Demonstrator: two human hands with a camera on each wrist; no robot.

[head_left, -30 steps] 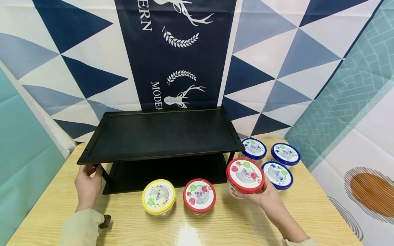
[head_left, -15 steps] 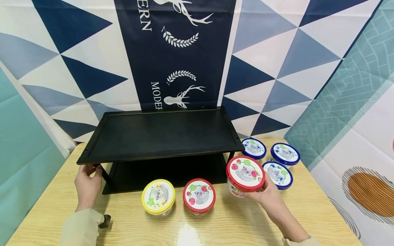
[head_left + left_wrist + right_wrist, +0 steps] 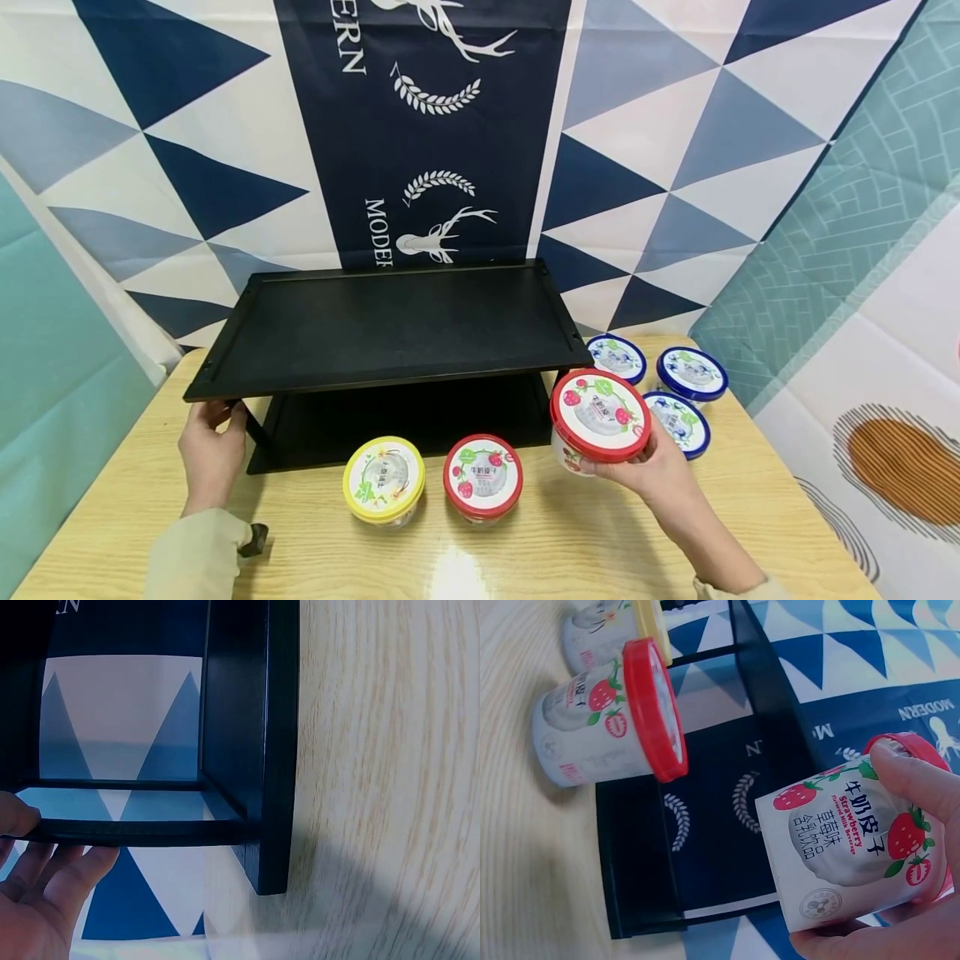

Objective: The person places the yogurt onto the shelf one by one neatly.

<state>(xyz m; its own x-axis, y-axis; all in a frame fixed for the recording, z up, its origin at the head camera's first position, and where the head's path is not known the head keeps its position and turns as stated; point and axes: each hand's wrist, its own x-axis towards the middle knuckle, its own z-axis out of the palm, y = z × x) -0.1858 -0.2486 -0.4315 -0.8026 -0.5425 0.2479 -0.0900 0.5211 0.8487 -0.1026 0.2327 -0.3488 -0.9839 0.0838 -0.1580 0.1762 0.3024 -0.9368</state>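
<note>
My right hand [image 3: 652,471] holds a red-lidded strawberry milk beverage cup [image 3: 600,414] tilted above the table, by the shelf's front right corner. In the right wrist view the thumb lies near the lid of this cup [image 3: 847,840] and the fingers pass beneath. My left hand [image 3: 213,454] grips the front left post of a black two-tier shelf [image 3: 405,329]; the left wrist view shows thumb and fingers on opposite sides of that post [image 3: 142,832]. Before the shelf stand a yellow-lidded cup [image 3: 384,481] and another red-lidded cup [image 3: 483,477].
Several blue-lidded cups [image 3: 692,372] stand right of the shelf, partly behind the held cup and right hand. The wooden table [image 3: 360,567] meets a patterned cloth backdrop [image 3: 442,142] at the back. The lower shelf board [image 3: 405,417] lies in shadow.
The right hand has lifted the strawberry cup slightly and tilted it a little more. The left hand stays on the shelf post. The head view has shifted very slightly.
</note>
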